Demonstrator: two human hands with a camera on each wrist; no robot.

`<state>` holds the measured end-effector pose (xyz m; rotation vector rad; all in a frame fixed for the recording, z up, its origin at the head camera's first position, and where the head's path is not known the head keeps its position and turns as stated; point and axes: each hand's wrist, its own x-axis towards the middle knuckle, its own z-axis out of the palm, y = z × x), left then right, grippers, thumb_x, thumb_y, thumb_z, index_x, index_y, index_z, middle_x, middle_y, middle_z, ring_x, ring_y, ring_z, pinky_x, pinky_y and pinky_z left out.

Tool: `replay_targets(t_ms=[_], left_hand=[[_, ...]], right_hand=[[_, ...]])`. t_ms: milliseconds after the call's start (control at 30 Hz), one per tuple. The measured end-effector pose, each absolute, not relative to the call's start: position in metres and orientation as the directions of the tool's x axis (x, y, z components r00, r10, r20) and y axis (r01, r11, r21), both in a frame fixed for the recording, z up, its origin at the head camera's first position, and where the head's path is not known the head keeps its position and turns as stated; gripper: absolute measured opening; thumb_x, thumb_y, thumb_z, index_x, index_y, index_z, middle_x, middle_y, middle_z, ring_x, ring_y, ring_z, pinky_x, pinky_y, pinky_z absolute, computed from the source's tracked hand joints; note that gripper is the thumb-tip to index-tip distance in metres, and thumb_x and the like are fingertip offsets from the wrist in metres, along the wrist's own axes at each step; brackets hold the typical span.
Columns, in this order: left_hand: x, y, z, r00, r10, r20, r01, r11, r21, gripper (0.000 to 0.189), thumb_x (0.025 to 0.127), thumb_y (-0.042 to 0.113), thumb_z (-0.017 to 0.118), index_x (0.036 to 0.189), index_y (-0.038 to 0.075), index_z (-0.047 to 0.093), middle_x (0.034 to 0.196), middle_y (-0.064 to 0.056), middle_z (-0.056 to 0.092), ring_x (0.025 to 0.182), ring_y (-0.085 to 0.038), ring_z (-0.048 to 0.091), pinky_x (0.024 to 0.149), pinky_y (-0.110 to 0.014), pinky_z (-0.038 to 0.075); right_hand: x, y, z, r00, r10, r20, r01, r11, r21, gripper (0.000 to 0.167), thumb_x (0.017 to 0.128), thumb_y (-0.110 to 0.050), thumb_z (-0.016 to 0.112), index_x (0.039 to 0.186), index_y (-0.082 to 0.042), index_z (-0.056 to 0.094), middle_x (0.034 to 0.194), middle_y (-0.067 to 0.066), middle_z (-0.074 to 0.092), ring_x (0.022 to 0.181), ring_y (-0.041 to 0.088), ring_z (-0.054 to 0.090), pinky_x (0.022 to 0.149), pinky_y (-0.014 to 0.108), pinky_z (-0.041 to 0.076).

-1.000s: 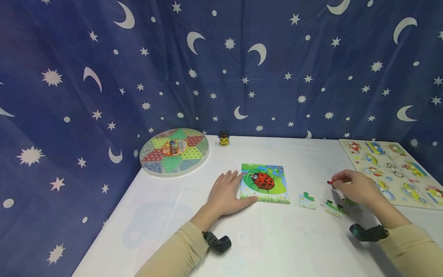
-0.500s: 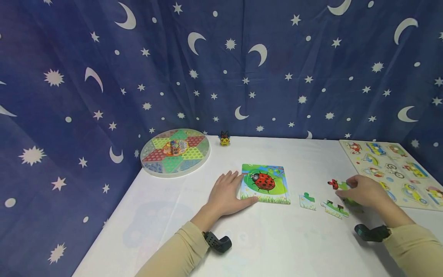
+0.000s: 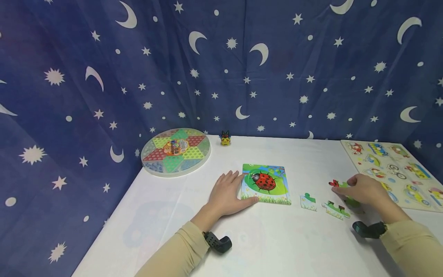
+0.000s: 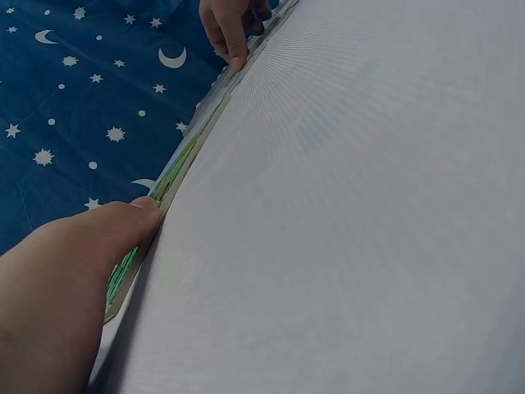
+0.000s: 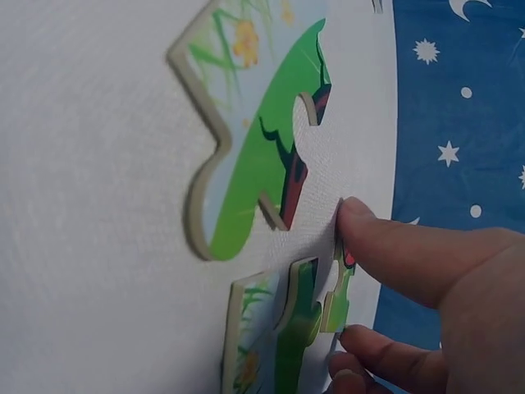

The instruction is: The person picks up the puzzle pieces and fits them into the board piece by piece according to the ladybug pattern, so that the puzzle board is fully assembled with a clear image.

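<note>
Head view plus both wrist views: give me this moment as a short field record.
left hand: at the left side of the ladybug puzzle, thumb on its near edge
right hand: pinches a red-and-green jigsaw piece
loose on table: small grass corner piece, longer grass piece
far side: Chinese checkers board, yellow-and-black figurine
right side: vehicle puzzle board

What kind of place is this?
It looks like a play table, but I can't tell if it's at home or school. It has loose puzzle pieces and a ladybug picture, with a blue moon-and-star cloth behind.
</note>
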<state>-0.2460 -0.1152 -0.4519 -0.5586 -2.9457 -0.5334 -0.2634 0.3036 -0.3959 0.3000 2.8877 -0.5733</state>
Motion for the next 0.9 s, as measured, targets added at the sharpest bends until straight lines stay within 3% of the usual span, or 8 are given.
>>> replay_targets(t_ms=[500,767,900], left_hand=[[-0.248,-0.116,-0.453,-0.927,0.339,0.160,0.374,0.872,0.317,0.097,0.086,0.082,0.051,0.159,0.019,0.041,0.162,-0.009,0.038,0.153,-0.028,0.026,0.125,-0.044,0.016],[-0.247,-0.116,-0.451,-0.926,0.339,0.164,0.375,0.870,0.321,0.096,0.086,0.081,0.052,0.158,0.019,0.042,0.162,-0.009,0.038,0.153,-0.029,0.026,0.125,-0.045,0.017],[-0.246,-0.116,-0.452,-0.927,0.338,0.163,0.374,0.869,0.323,0.096,0.086,0.081,0.053,0.158,0.019,0.042,0.162,-0.009,0.038,0.153,-0.029,0.026,0.125,-0.045,0.017]], right_hand=[[-0.260,0.292,-0.396,-0.974,0.191,-0.122,0.226,0.864,-0.451,0.077,0.082,-0.035,0.084,0.124,0.013,0.042,0.108,0.035,0.052,0.091,0.045,0.054,0.067,0.047,0.048],[-0.260,0.289,-0.396,-0.987,0.156,-0.029,0.150,0.852,-0.501,0.054,0.089,-0.021,0.077,0.124,0.009,0.047,0.095,0.025,0.064,0.070,0.025,0.064,0.055,0.034,0.045],[-0.258,0.284,-0.395,-0.987,0.159,-0.039,0.155,0.836,-0.527,0.054,0.091,-0.021,0.076,0.127,0.008,0.047,0.101,0.028,0.064,0.067,0.022,0.066,0.055,0.032,0.046]])
